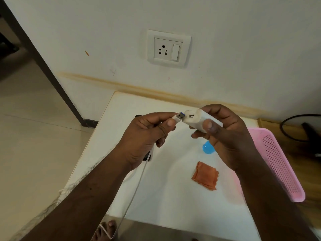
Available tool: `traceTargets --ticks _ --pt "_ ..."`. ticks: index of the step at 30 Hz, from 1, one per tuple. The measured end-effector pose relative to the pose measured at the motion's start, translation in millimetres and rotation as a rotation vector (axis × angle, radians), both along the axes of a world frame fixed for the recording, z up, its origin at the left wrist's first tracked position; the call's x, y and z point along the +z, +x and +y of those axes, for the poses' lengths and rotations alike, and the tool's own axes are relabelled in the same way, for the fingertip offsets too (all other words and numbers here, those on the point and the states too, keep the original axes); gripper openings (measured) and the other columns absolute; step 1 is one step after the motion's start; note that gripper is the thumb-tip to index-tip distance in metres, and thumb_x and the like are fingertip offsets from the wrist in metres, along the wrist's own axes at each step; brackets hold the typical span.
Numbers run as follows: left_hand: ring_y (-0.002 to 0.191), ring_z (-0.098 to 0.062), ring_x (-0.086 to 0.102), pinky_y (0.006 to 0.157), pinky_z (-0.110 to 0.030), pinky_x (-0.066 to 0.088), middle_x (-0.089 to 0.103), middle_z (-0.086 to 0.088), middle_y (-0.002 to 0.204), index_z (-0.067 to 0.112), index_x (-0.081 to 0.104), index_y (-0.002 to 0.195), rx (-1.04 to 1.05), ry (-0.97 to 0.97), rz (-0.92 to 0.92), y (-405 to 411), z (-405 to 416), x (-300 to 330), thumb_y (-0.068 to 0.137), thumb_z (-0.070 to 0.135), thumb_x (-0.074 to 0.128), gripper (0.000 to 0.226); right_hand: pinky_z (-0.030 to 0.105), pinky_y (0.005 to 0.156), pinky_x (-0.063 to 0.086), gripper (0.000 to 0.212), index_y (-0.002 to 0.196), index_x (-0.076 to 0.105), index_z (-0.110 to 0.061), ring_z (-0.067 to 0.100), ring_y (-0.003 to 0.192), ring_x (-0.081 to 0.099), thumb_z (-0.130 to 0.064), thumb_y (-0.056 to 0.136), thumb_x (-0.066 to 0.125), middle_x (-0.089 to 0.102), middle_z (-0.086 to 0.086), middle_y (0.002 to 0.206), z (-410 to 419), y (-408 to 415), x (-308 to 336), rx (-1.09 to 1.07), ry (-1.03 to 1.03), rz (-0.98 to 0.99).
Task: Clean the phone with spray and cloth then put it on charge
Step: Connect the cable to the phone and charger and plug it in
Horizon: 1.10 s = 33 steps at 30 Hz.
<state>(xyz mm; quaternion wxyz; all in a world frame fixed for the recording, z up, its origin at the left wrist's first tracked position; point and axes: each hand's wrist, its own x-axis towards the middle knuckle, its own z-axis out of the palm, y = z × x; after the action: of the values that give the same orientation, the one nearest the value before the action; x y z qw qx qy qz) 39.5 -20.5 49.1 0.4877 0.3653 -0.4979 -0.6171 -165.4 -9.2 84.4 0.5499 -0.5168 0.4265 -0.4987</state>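
USB plug (pixel 180 116), pinched in left hand (pixel 145 136) fingers, points right, just beside the port of the charger (pixel 199 120) gripped by right hand (pixel 225 134).

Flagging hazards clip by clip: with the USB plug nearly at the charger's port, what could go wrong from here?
1. The USB plug pinched in the left hand sits just left of the port on the charger gripped by the right hand; a tilted push might jam it.
2. The white cable hangs off the table and loops near a bare foot, so it could snag.
3. The dark phone lies under that cable at the table's left side; a tug might drag it.
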Motion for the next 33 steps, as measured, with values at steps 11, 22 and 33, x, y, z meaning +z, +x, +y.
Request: traceTargets --ticks 11,22,33 --pt "0.056 -0.023 0.04 0.048 -0.024 0.039 0.061 0.002 0.073 0.034 0.08 0.095 0.026 0.007 -0.081 -2 0 -2 0.087 0.025 0.069 0.017 0.026 0.049 0.051 0.038 0.091 0.072 -0.029 0.018 0.067 0.065 -0.062 0.074 0.063 0.072 -0.001 0.09 2 5 2 -0.069 0.084 0.165" --pt "0.052 -0.017 0.058 0.053 -0.03 0.052 0.071 -0.004 0.077 0.01 0.067 0.104 0.117 0.131 0.001 -3 -5 -9 0.093 0.022 0.068 0.017 0.023 0.051 0.053 0.028 0.085 0.073 -0.036 0.012 0.066 0.066 -0.059 0.073 0.064 0.072 -0.012 0.084 1 8 -1 -0.102 0.092 0.22" --pt "0.053 -0.016 0.057 0.053 -0.028 0.05 0.071 -0.005 0.08 0.02 0.075 0.099 0.0 0.091 -0.004 -4 -2 -10 0.09 0.025 0.067 0.013 0.022 0.052 0.054 0.03 0.085 0.072 -0.034 0.011 0.061 0.064 -0.06 0.071 0.064 0.072 -0.01 0.082 -1 5 -5 -0.137 0.083 0.22"
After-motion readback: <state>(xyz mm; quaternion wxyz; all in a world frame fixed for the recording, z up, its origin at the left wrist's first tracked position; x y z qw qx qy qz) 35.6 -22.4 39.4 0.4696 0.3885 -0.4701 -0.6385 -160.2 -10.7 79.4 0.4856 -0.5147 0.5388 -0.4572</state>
